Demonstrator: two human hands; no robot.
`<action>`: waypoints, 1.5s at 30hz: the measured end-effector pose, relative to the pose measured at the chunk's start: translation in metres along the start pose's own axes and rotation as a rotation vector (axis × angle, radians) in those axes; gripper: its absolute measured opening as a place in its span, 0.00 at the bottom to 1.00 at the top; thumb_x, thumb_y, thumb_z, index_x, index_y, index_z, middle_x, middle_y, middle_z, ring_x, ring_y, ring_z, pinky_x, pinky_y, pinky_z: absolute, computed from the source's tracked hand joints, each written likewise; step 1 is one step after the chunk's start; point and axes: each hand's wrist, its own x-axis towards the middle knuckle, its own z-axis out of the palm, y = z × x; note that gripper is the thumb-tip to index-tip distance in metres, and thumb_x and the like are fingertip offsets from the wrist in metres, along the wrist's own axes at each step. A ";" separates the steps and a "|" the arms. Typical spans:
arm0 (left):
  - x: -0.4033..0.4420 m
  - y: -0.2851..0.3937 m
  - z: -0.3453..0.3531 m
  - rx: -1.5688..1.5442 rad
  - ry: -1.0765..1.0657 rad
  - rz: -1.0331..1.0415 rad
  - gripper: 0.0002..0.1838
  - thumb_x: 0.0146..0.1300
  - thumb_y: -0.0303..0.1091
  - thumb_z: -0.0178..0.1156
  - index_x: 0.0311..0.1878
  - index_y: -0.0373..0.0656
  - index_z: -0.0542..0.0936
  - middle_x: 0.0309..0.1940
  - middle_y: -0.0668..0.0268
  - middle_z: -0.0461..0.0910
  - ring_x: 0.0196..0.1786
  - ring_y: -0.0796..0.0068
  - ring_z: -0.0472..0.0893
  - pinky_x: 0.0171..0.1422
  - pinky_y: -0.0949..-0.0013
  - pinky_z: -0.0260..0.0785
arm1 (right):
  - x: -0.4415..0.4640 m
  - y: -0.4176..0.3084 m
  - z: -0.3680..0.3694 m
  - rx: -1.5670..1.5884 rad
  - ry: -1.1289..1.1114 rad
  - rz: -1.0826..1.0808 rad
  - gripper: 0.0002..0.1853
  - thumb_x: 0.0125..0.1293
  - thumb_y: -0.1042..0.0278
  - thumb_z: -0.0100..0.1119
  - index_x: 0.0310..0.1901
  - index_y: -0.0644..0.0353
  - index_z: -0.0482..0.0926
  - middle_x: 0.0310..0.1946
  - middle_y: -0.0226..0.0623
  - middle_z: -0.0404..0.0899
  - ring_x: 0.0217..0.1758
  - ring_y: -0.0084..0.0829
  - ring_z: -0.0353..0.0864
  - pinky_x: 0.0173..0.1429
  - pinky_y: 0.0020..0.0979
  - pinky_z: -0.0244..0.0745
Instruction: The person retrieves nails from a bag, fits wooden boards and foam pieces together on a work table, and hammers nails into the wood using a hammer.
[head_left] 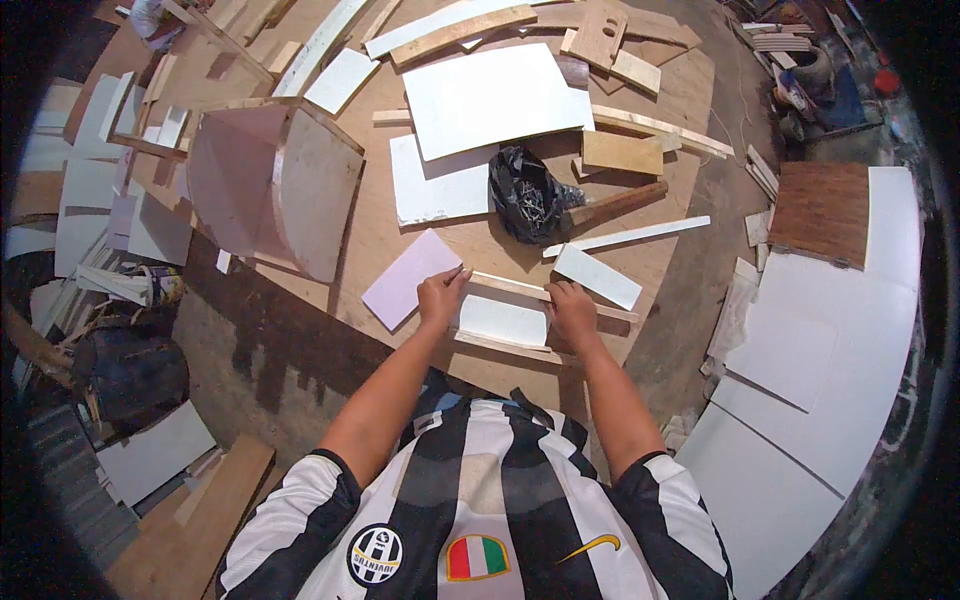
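Observation:
My left hand is closed at the left end of a narrow wooden strip with a pale top edge. Farther right along this strip, my right hand grips it with curled fingers. Below the strip lies a small white panel, and a second wooden strip runs along its near side. A pale lilac board lies flat beside my left hand. Just beyond my right hand is a small white rectangular piece. How the strips and panel are joined cannot be made out.
Beyond my hands sits a black plastic bag of nails, beside a hammer-like wooden handle. A curved wooden box stands at left on the plywood table. Large white boards lie farther back; white panels are at right.

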 end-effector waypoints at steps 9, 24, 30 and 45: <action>-0.011 0.020 -0.007 -0.063 0.046 -0.011 0.21 0.63 0.48 0.72 0.49 0.40 0.89 0.39 0.49 0.88 0.40 0.56 0.90 0.48 0.62 0.80 | 0.001 0.006 0.008 -0.032 0.020 -0.035 0.17 0.56 0.68 0.71 0.48 0.53 0.82 0.42 0.35 0.81 0.47 0.42 0.81 0.48 0.43 0.79; -0.007 0.011 -0.004 -0.023 0.048 0.069 0.22 0.63 0.52 0.70 0.49 0.43 0.90 0.36 0.49 0.88 0.40 0.54 0.90 0.48 0.59 0.80 | -0.003 -0.001 0.007 -0.021 0.043 0.011 0.18 0.54 0.66 0.72 0.48 0.53 0.83 0.44 0.35 0.81 0.49 0.42 0.81 0.49 0.44 0.80; -0.004 0.013 -0.005 -0.045 -0.006 0.011 0.22 0.65 0.52 0.68 0.48 0.42 0.89 0.37 0.48 0.88 0.42 0.52 0.89 0.49 0.58 0.79 | 0.000 -0.005 0.005 0.000 0.029 0.053 0.18 0.55 0.64 0.73 0.49 0.52 0.83 0.45 0.36 0.80 0.50 0.43 0.81 0.50 0.45 0.80; -0.010 0.000 0.029 0.006 0.192 0.161 0.22 0.70 0.46 0.63 0.40 0.32 0.86 0.29 0.44 0.85 0.31 0.46 0.84 0.41 0.51 0.73 | 0.000 -0.001 0.013 0.011 0.025 0.119 0.19 0.53 0.59 0.75 0.47 0.49 0.86 0.44 0.36 0.82 0.51 0.44 0.81 0.52 0.45 0.79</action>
